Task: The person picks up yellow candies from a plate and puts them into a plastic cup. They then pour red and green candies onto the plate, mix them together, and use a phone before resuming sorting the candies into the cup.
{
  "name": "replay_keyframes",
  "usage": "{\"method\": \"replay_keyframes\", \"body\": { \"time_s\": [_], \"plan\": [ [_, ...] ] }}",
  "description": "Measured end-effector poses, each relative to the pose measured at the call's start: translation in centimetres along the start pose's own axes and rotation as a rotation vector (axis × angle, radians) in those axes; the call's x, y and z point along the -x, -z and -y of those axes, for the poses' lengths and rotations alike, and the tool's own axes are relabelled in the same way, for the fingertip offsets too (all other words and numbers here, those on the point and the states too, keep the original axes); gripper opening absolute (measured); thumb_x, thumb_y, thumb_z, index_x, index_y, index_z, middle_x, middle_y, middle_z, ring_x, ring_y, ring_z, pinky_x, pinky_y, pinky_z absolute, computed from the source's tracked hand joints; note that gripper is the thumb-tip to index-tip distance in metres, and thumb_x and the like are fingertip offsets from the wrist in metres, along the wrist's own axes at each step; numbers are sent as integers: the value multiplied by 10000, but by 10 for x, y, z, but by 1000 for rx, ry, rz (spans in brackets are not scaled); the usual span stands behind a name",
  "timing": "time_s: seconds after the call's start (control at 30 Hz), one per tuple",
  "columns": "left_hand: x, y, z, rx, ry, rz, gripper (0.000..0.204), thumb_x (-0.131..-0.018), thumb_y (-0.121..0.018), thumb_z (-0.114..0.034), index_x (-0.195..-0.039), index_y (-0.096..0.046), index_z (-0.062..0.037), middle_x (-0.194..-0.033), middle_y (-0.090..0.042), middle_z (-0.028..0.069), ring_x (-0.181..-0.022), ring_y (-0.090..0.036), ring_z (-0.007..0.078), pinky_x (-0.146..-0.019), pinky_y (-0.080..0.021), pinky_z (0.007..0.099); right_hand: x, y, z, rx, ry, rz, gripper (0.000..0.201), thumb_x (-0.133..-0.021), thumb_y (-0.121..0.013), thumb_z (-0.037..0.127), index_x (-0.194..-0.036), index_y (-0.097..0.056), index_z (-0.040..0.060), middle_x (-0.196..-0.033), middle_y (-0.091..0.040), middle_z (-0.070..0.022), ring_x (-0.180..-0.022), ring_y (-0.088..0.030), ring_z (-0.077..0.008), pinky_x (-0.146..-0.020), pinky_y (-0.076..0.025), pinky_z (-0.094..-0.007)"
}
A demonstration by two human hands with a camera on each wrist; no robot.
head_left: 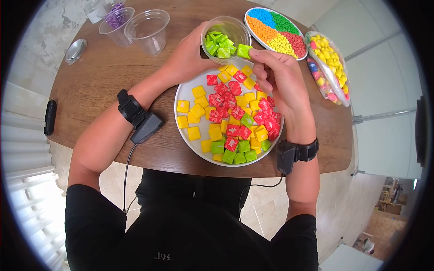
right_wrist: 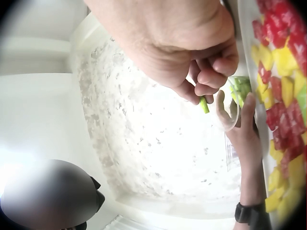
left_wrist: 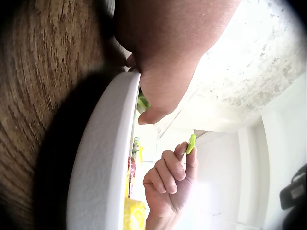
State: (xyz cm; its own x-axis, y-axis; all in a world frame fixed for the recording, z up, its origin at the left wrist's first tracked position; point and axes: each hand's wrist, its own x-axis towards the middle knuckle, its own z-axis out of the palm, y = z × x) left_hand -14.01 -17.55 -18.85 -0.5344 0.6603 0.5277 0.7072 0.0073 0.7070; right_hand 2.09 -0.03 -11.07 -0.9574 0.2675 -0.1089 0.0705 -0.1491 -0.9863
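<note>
The left hand (head_left: 192, 52) grips a clear plastic cup (head_left: 242, 31) that holds several green wrapped squares (head_left: 220, 44), beyond the far rim of a white plate (head_left: 180, 124). Between thumb and fingertips the right hand (head_left: 285, 79) pinches one green square (head_left: 244, 51) at the cup's right edge. On the plate lie red (head_left: 233, 130), yellow (head_left: 194, 133) and green squares (head_left: 239, 158). The right wrist view shows the pinched square (right_wrist: 205, 104) near the cup mouth. In the left wrist view the right hand (left_wrist: 168, 182) holds it up; the cup is mostly hidden.
Behind on the left stand an empty clear cup (head_left: 148, 34) and a cup with purple pieces (head_left: 116, 20). A round lid (head_left: 76, 50) lies beside them. An oval plate of coloured pieces (head_left: 260, 41) and a bag of yellow pieces (head_left: 332, 58) are at the back right.
</note>
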Motion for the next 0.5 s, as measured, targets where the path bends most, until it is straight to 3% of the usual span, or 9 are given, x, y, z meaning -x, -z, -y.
{"method": "replay_keyframes", "body": {
  "time_s": [0.5],
  "plan": [
    [0, -1, 3, -20, -14, -19, 893, -704, -902, -126, -1488, -477, -77, -1369, -639, 143, -1288, -615, 313, -1094, -481, 408, 1, -3, 0, 23, 18, 3, 262, -951, -741, 188, -743, -682, 41, -597, -542, 15, -470, -391, -43, -471, -258, -226]
  ]
}}
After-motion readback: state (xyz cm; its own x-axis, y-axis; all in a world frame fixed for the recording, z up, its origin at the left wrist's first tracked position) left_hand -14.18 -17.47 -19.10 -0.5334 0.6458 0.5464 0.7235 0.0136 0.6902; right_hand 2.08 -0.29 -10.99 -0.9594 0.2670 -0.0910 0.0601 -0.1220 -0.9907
